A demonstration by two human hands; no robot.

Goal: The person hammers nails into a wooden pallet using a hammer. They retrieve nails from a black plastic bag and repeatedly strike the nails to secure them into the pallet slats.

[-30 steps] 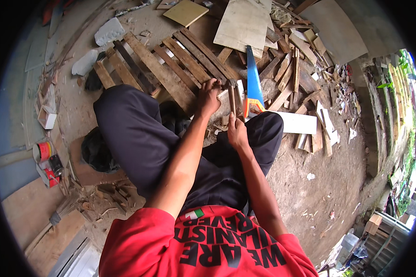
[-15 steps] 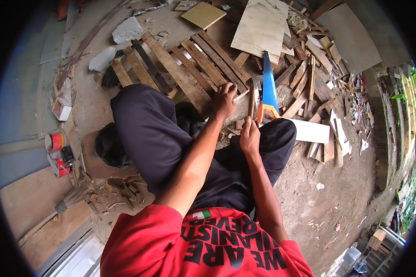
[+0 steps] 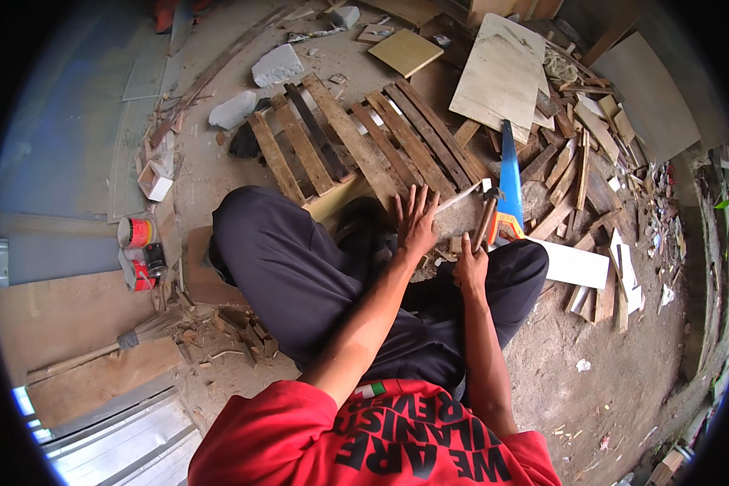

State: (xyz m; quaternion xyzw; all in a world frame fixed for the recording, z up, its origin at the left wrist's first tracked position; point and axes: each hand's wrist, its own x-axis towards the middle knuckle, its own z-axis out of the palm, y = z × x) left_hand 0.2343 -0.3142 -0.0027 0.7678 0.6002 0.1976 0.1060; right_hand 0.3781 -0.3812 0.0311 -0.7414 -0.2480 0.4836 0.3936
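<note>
My left hand (image 3: 417,225) lies with its fingers spread at the near end of a slatted wooden pallet (image 3: 350,144). A hammer (image 3: 485,220) with a wooden handle is gripped in my right hand (image 3: 471,264), its head pointing away from me near the pallet's right corner. Just right of the hammer lies a handsaw (image 3: 510,172) with a blue blade and an orange and white handle. A thin pale strip (image 3: 458,196) runs along the pallet's near edge, between my left fingers and the hammer head. Any nail there is too small to make out.
Scrap wood (image 3: 579,174) is heaped on the right, beside a pale board (image 3: 500,73). A white board (image 3: 573,264) lies by my right knee. Cans (image 3: 137,233) and a broom (image 3: 150,326) are on the left; stone blocks (image 3: 277,65) lie beyond the pallet.
My left hand has gone from curled fingers to fingers spread on the pallet. The hammer stays in my right hand, and the whole view has shifted, moving the scene right and down.
</note>
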